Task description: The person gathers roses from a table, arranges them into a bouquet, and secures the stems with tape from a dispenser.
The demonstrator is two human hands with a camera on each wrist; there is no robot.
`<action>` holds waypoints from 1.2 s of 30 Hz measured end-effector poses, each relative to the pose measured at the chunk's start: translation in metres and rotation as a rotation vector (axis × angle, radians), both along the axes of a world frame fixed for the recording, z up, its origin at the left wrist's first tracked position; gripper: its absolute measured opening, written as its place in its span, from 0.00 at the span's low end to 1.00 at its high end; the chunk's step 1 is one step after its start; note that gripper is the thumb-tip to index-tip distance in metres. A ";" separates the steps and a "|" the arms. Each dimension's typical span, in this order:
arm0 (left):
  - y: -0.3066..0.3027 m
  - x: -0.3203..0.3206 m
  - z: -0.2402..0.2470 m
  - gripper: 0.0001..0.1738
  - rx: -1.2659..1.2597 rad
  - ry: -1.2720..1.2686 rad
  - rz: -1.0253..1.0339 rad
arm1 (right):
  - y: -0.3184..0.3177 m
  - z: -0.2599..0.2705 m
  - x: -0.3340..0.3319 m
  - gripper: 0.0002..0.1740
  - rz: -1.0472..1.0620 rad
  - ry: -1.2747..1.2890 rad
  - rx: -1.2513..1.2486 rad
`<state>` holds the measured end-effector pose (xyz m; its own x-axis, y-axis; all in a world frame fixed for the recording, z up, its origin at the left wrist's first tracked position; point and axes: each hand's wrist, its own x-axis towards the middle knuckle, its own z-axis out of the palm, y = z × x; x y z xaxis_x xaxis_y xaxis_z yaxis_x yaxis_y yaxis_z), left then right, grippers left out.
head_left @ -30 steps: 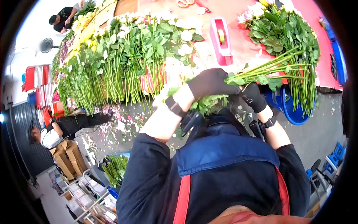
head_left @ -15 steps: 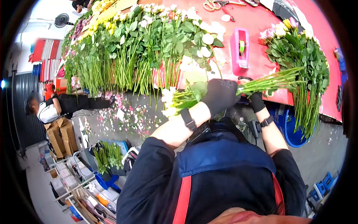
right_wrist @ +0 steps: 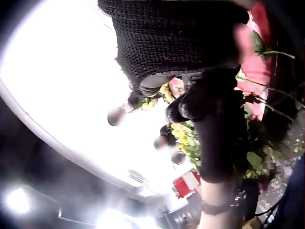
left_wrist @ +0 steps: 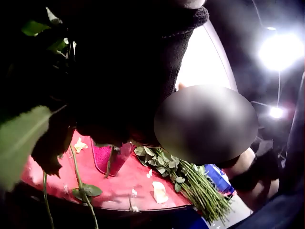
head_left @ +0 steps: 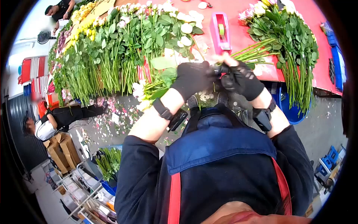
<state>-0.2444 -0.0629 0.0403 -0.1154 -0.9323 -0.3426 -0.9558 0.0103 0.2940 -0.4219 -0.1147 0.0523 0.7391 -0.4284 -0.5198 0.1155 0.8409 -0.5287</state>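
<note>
In the head view, my left hand point(head_left: 192, 80), in a black glove, grips a bunch of flowers, with pale blooms point(head_left: 138, 89) at its left and green stems point(head_left: 257, 52) leading right. My gloved right hand point(head_left: 243, 81) meets it from the right, fingers curled at the stems just past the left hand; the exact contact is blurred. In the left wrist view the dark left glove point(left_wrist: 124, 71) hides most of the bunch. The right wrist view has the right glove point(right_wrist: 176, 38) close to the other hand.
A pink tape dispenser point(head_left: 221, 33) stands on the red table point(head_left: 242, 9) beyond the hands. Long-stemmed flowers point(head_left: 123, 48) lie to the left, another bunch point(head_left: 289, 44) to the right. A blue bucket point(head_left: 294, 112) is below the table edge. Two people are at the left.
The held bunch has shifted left in the head view. My right hand has come up from below the stems, and its back now shows beside the left hand.
</note>
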 end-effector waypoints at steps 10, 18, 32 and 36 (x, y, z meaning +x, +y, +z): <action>0.008 0.024 0.017 0.26 0.452 0.592 -0.355 | 0.012 -0.059 -0.041 0.30 0.025 0.215 -1.169; 0.004 -0.010 0.053 0.21 0.532 1.157 -0.412 | -0.006 -0.044 -0.020 0.34 -0.127 0.070 -1.614; 0.008 -0.020 0.012 0.20 0.287 0.841 -0.547 | -0.003 -0.030 -0.048 0.10 -0.108 0.316 -1.971; 0.015 -0.014 -0.001 0.14 0.380 0.900 -0.614 | 0.010 -0.023 -0.061 0.13 -0.122 0.537 -2.112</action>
